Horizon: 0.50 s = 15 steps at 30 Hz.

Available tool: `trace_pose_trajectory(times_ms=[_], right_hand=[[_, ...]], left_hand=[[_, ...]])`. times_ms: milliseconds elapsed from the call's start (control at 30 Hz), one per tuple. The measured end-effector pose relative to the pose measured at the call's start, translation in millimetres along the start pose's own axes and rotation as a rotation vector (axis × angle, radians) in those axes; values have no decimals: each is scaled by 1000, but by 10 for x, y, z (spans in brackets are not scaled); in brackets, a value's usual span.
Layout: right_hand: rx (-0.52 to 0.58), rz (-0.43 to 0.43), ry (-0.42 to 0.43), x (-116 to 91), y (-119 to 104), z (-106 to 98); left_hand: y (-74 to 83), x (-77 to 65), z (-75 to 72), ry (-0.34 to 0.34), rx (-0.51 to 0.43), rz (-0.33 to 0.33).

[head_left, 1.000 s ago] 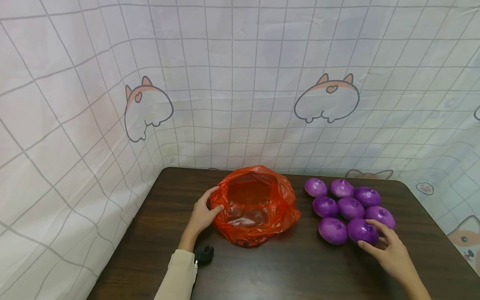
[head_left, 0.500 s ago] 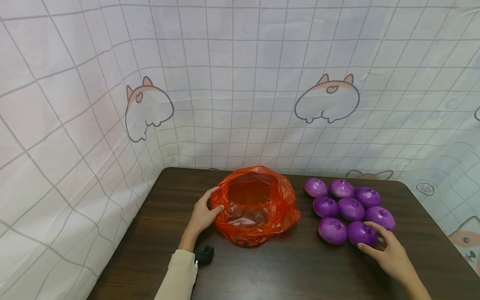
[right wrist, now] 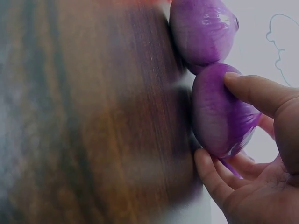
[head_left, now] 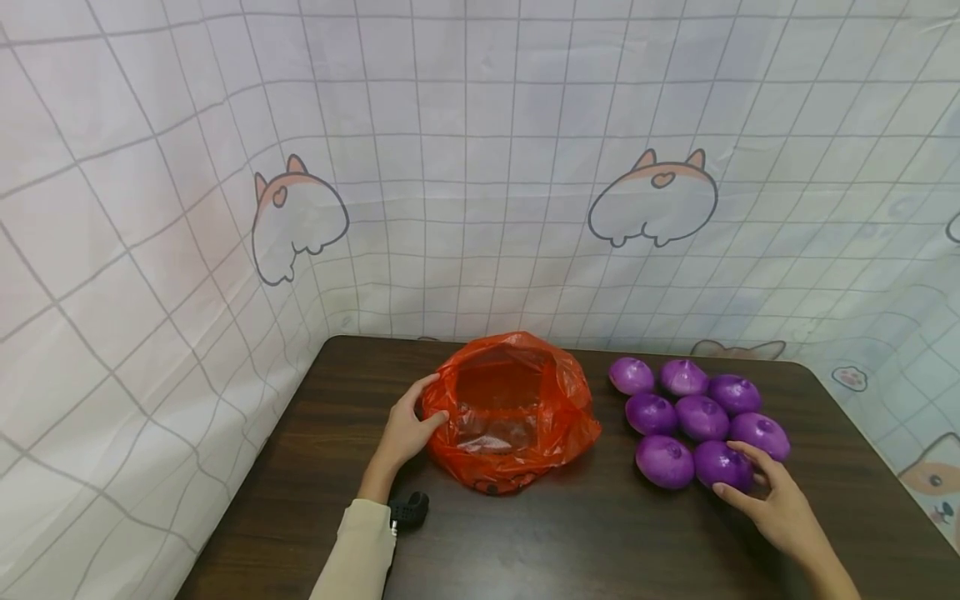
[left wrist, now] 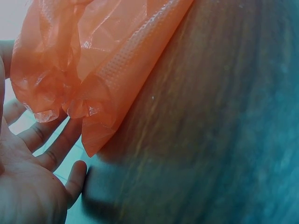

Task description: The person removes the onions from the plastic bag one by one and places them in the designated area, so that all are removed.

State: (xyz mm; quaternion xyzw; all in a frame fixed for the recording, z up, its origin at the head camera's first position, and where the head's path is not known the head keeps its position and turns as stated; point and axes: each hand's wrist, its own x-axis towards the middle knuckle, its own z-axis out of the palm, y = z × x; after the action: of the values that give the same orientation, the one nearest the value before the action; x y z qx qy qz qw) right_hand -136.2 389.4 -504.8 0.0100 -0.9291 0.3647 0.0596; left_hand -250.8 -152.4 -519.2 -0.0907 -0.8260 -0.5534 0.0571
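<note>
A red plastic bag (head_left: 566, 412) lies mouth open towards me in the middle of the table. At its left side, my left hand (head_left: 405, 429) holds the rim, thumb on the near side and fingers behind; the left wrist view shows the fingers spread beneath the crinkled plastic (left wrist: 112, 60). Several purple onions sit grouped to the right. My right hand (head_left: 780, 508) grips the front-right onion (head_left: 722, 467) from its right side. In the right wrist view the thumb presses the top of that onion (right wrist: 217, 112) and other fingers curl under it, partly hidden.
Another onion (head_left: 665, 462) touches the gripped one on its left, with more onions (head_left: 702, 417) behind. The dark wooden table (head_left: 525, 542) stretches in front of the bag. A black device (head_left: 408, 510) is at the left wrist. Grid-patterned cloth (head_left: 480, 208) hangs behind the table.
The right hand has shifted very slightly left and down around the same onion. The left hand and the bag have stayed still.
</note>
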Motion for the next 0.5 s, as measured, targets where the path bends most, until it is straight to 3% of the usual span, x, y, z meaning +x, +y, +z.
trace_pose_trajectory(times_ms=[500], right_hand=[[7, -134, 125, 47, 20, 74]], left_hand=[[-45, 41, -13, 6, -35, 1]])
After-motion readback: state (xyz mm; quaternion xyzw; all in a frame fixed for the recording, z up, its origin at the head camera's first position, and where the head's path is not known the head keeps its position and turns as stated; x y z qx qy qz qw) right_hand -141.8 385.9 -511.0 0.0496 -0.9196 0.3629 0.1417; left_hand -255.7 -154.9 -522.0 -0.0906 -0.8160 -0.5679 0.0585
